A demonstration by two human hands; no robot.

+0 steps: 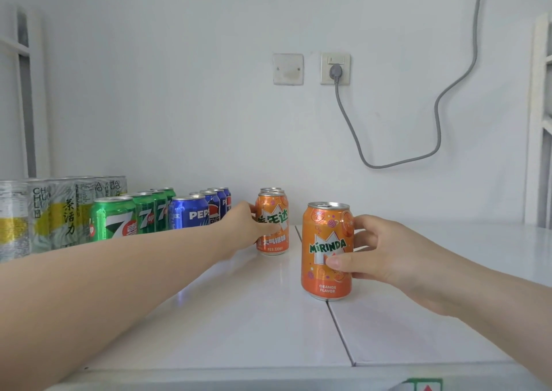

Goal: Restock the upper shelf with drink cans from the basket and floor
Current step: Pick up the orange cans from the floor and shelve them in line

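Note:
On the white shelf top [239, 316] stand rows of cans. My right hand [379, 256] is wrapped around an orange Mirinda can [326, 250] that stands upright near the middle. My left hand [248, 226] reaches further back and grips the front can of the orange Mirinda row [273, 220], with more orange cans behind it. To the left run a row of blue Pepsi cans [191, 214], a row of green 7up cans [116, 217] and tall silver-yellow tea cans [59, 211].
A white wall stands right behind the cans, with a blank plate [288, 68] and a socket [335, 68] whose grey cable [439, 128] loops down to the right. White frames [537, 122] rise at both sides. The shelf's right half carries nothing.

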